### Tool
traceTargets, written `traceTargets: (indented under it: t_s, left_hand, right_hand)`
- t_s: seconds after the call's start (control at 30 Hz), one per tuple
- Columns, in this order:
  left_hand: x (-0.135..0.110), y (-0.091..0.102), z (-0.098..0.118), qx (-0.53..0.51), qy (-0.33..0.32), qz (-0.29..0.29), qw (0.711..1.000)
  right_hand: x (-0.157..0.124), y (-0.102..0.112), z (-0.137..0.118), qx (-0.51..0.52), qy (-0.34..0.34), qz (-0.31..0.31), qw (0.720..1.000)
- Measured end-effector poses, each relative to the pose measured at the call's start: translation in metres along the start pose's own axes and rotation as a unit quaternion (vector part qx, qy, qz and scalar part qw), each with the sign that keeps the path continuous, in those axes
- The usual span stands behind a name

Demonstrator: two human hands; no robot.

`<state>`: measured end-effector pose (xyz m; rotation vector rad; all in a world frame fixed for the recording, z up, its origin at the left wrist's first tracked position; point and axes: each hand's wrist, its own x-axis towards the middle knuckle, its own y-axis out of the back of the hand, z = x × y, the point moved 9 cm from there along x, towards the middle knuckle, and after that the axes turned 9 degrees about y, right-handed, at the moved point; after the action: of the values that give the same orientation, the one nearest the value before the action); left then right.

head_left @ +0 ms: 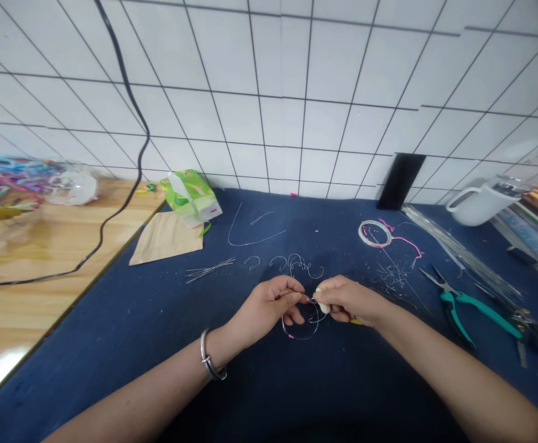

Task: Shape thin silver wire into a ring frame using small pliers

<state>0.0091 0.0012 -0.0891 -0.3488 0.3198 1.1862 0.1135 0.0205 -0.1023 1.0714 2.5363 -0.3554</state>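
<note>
Both my hands meet over the middle of the blue cloth [167, 344]. My left hand [271, 304] is closed in a pinch on a thin wire loop [302, 332] that hangs below the fingers and carries a small pink bead. My right hand [349, 299] is closed too, gripping a small white bead-like piece [324, 306] against the same wire. A metal bangle [209, 362] sits on my left wrist. Several bent wire pieces [296, 264] lie just beyond my fingers.
Teal-handled pliers [462, 304] lie at the right, near a bundle of straight wires [457, 252]. A small clear ring with pink cord [374, 234] lies behind. A green packet [190, 197] and brown paper [167, 240] are back left. A white jug [481, 200] stands at the far right, a black cable [125, 104] crosses the wooden table.
</note>
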Motion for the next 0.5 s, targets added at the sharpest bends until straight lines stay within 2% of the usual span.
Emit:
traceTargets:
  t_s: [0.5]
  left_hand:
    - [-0.0003, -0.0030, -0.0023, 0.014, 0.008, -0.026, 1.000]
  right_hand:
    - [-0.0029, -0.0069, -0.0019, 0.063, -0.013, -0.025, 0.998]
